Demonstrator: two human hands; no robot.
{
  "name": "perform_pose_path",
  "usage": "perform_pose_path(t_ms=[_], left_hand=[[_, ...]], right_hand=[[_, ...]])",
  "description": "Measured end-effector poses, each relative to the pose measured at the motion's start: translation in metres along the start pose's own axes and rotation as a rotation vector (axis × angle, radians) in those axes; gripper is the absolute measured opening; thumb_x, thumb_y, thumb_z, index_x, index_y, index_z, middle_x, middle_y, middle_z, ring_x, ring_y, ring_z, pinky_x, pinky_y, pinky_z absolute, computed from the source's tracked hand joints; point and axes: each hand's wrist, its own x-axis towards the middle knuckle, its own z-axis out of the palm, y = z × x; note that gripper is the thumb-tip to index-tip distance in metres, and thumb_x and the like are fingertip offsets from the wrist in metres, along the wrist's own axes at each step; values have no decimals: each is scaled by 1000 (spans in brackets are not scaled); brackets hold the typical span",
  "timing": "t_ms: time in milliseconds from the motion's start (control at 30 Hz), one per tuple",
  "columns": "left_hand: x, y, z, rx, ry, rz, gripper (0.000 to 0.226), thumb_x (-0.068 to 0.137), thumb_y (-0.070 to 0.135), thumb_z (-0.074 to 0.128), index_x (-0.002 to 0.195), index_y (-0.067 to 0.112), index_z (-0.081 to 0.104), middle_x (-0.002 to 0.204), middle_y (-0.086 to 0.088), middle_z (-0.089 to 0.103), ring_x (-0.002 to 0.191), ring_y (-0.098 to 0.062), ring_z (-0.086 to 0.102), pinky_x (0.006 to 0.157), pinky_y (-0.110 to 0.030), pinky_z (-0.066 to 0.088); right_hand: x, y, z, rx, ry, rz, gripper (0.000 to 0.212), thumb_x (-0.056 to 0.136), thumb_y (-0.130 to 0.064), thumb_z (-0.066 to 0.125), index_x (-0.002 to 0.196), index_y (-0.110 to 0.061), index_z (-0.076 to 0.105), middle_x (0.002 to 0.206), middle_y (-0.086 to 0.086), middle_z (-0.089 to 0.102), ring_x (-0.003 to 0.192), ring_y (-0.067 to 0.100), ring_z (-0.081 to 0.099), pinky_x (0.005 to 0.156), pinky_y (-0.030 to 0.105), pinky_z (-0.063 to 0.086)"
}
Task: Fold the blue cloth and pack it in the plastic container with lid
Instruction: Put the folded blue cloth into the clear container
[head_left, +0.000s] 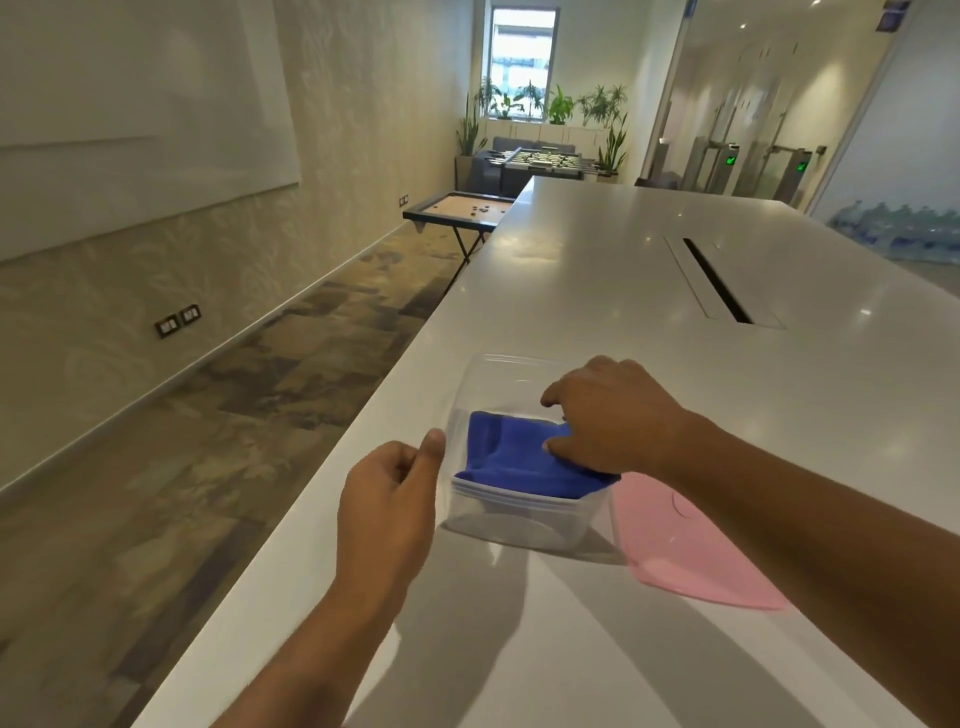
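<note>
Cloth (511, 457) folded, mostly in tub (519, 512), near edge riding over rim | right hand (613, 415) fingers pressing it down | left hand (387, 499) loosely curled, thumb on tub wall | risk: cloth springs up, apparently proud, fouling pink lid (691, 551)

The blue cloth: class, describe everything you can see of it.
The blue cloth looks soft and deep blue, folded into a thick wad. It sits inside the clear plastic container, its near edge bulging over the rim. The right hand presses on its right side with the fingertips. The left hand touches the container's left wall, not the cloth.
</note>
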Motion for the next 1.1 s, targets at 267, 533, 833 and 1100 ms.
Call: perform_pose_path(t_ms=[267,533,833,1100], left_hand=[[-28,-27,5,-110,-61,125,46,83,65,41,69,24,59,66,8,64,59,-6,58,52,-13,47],[-32,-33,7,-41,-102,179,44,84,65,41,67,29,60,66,15,67,63,-5,62,52,-13,47],[-33,-33,9,-27,-94,158,45,80,68,37,69,30,60,72,19,67,71,-3,63,58,-20,49],[-32,-35,9,-31,-101,135,44,80,67,38,72,32,62,65,17,67,71,-1,63,59,-21,49]], right_hand=[[16,-27,13,95,-610,-151,62,95,-57,42,147,-24,41,146,3,52,126,25,51,106,40,38],[38,-45,38,-58,-716,-91,97,91,-52,56,154,-33,-15,166,5,-13,145,35,29,116,53,26],[69,-47,45,-34,-734,31,126,70,-60,76,151,-41,-19,167,7,-3,146,40,22,113,58,29],[83,-50,40,6,-775,38,125,71,-62,72,153,-32,-17,165,14,7,144,43,23,112,56,30]])
